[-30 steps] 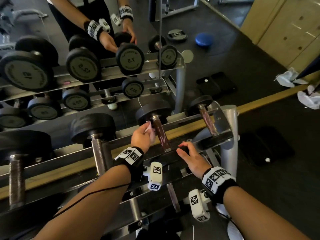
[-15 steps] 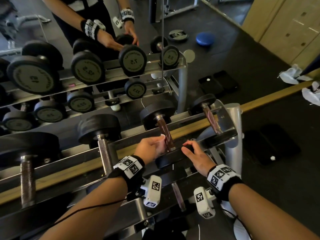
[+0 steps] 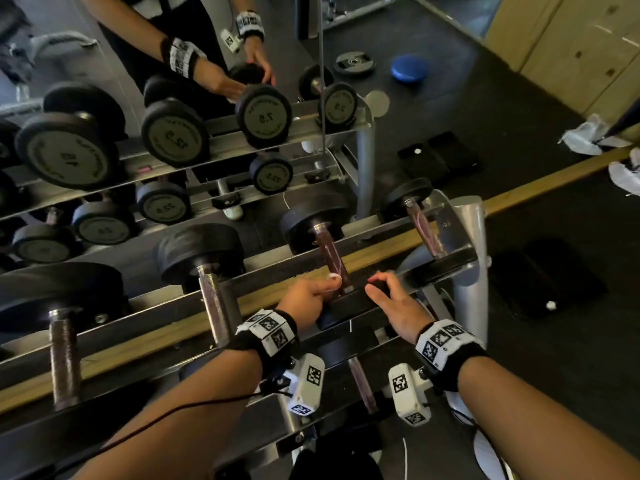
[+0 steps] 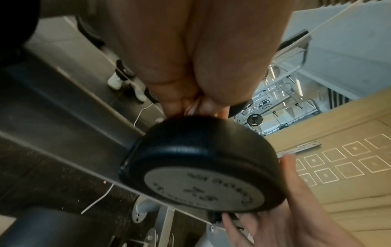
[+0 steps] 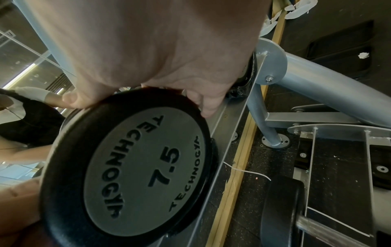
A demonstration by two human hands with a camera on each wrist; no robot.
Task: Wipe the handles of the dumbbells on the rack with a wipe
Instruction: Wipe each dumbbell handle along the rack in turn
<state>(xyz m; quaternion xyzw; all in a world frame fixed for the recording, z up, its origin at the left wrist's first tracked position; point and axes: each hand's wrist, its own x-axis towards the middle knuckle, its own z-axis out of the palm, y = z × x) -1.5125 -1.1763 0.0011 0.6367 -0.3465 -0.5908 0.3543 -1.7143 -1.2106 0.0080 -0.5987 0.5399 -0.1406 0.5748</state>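
Wiping is under way on the handle [image 3: 331, 258] of the 7.5 dumbbell [image 5: 135, 168], which lies across the top rails of the rack [image 3: 460, 237], second in from its right end. Your left hand [image 3: 309, 292] is curled round the near end of that handle, right against the near weight head, with the white wipe [image 3: 335, 278] bunched under the fingers. Your right hand [image 3: 393, 303] rests on the rim of that near head, fingers loosely bent over it, steadying it. I judge this handle to be mid-stroke. Next, run the wipe back up the bar to the far head, turning your grip so the underside gets covered, then move to the neighbouring dumbbell and keep the head braced so nothing rolls
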